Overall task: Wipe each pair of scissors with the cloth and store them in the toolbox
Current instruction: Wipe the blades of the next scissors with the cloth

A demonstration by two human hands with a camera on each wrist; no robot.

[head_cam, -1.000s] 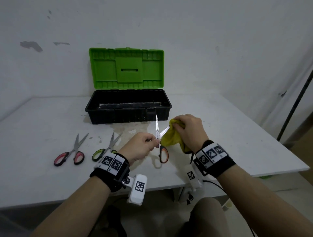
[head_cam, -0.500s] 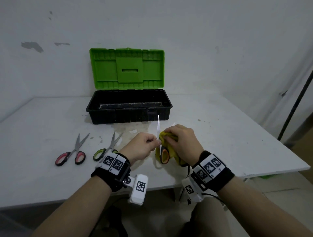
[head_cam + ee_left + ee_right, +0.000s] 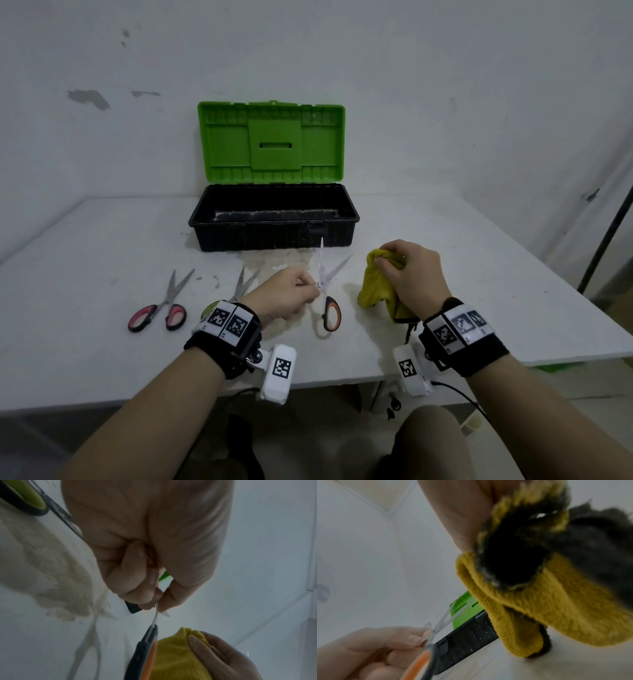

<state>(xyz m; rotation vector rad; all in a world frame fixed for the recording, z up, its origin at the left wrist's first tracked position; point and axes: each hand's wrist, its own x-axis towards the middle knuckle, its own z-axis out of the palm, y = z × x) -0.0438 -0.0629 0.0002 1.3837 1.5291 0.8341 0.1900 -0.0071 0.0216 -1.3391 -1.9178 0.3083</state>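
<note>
My left hand (image 3: 291, 294) pinches the orange-handled scissors (image 3: 330, 313) near the pivot, blades spread and pointing up, above the table. The same scissors (image 3: 145, 654) show in the left wrist view and again (image 3: 426, 660) in the right wrist view. My right hand (image 3: 411, 274) grips the yellow cloth (image 3: 376, 287), bunched, held a little to the right of the scissors and apart from them; the cloth (image 3: 539, 608) fills the right wrist view. The black toolbox (image 3: 274, 236) stands open behind, its green lid (image 3: 270, 144) upright.
Red-handled scissors (image 3: 157, 313) lie on the white table (image 3: 68, 274) at the left. Green-handled scissors (image 3: 241, 286) lie beside them, partly hidden by my left wrist. A sandy stain (image 3: 274, 258) spreads in front of the toolbox. The table's right edge (image 3: 582, 318) is close.
My right hand has pulled the cloth off the scissors and moved it to the right. The left hand still holds the scissors, whose second blade now shows.
</note>
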